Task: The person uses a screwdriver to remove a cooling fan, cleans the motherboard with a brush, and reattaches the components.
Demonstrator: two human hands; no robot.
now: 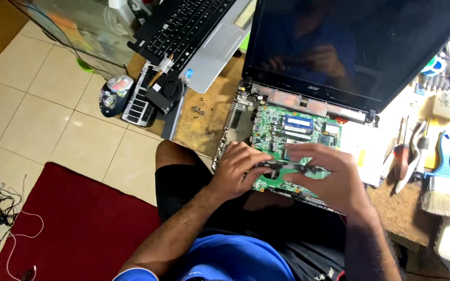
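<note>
A brown workbench (204,130) carries an opened laptop (298,130) and loose screws (198,110).

My left hand (239,171) and right hand (329,177) grip a slim matt black plastic part (282,166) above the glossy green circuit board (287,132); the laptop screen (350,47) shines glassy, the worktop (209,119) rough brown board.

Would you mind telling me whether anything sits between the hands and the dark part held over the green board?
Nothing visible does: the left hand and right hand both already grip the dark part above the green board.
</note>
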